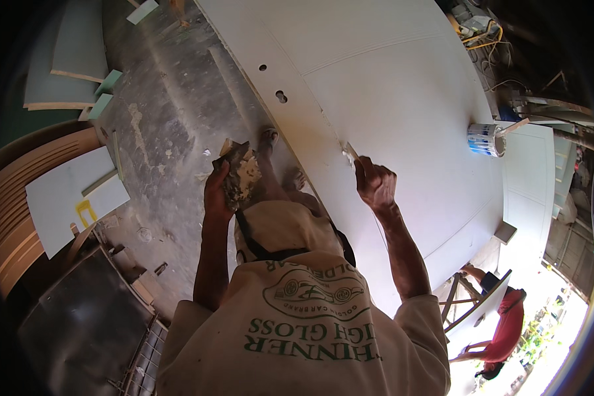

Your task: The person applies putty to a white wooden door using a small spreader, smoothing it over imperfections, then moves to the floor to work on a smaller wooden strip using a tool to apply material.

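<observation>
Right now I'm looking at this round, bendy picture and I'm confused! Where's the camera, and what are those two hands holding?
There's no robot here, just a person working with bare hands. The camera is worn on their head, looking down, so you see their own shirt below. Its very wide lens makes straight edges look curved.

The left hand holds a rough slab crusted with something pale. The right hand holds a small flat scraper over a big pale panel, which has dark holes near its left edge. By the panel's right edge is a bucket with a stick in it. Lower right, there's another person in red.
</observation>
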Available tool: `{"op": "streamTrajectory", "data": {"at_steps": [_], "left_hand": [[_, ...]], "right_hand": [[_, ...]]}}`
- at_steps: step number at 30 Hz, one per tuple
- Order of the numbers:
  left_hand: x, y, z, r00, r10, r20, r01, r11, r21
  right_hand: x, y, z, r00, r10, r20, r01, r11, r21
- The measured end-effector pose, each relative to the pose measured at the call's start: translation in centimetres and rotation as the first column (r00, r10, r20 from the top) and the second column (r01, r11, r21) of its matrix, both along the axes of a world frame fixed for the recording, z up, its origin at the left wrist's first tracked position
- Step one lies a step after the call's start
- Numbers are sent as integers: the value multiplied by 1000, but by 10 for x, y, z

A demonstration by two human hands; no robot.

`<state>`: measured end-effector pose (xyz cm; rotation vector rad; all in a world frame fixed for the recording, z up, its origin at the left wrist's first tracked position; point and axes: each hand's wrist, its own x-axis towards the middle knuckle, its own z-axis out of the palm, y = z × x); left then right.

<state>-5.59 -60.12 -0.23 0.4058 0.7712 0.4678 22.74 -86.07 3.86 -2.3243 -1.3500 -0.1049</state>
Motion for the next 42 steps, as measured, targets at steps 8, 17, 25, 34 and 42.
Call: {"op": "streamTrajectory", "data": {"at_steps": [8, 17, 25, 34, 42], "left_hand": [[-24, 7, -5, 996, 84, -25, -83, 996, 27], [-39, 12, -11, 990, 124, 61, -123, 992, -17], [-27, 14, -5, 994, 110, 23, -110, 994, 10], [-21, 6, -11, 998, 64, 15, -64, 998, 0], [-14, -3, -3, 999, 11, -31, -11, 1000, -3]], "right_hand": [[47, 135, -35, 993, 21, 114, -25, 999, 36], [60, 183, -41, 990, 14, 141, -13, 1000, -6], [54, 181, -35, 988, -5, 157, 29, 989, -147], [31, 86, -27, 986, 50, 160, -39, 997, -71], [-2, -5, -18, 997, 55, 63, -53, 998, -30]]}}
